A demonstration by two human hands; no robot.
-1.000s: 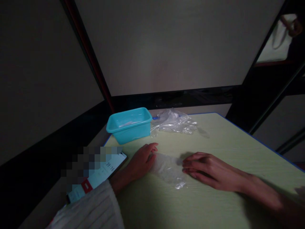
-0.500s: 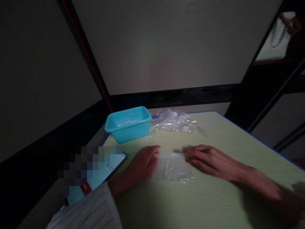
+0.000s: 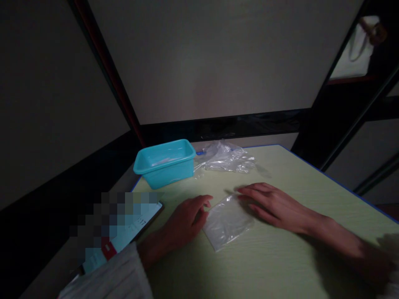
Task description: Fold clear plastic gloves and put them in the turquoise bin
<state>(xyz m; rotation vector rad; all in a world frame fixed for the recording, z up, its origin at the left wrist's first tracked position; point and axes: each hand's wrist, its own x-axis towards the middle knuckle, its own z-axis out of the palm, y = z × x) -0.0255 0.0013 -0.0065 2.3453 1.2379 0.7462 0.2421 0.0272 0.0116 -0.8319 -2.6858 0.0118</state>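
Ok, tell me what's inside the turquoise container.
Inside the turquoise container, something whitish shows, too unclear to name; the near wall covers whatever lies low behind it.

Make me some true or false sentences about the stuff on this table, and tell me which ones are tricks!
1. The turquoise rectangular plastic tub stands on the pale green table. True.
2. The crumpled clear plastic heap lies inside the tub. False: it lies beside the tub.
3. The flat clear plastic piece lies between the left grip and the right grip. True.
4. The table's edging is red. False: it is blue.
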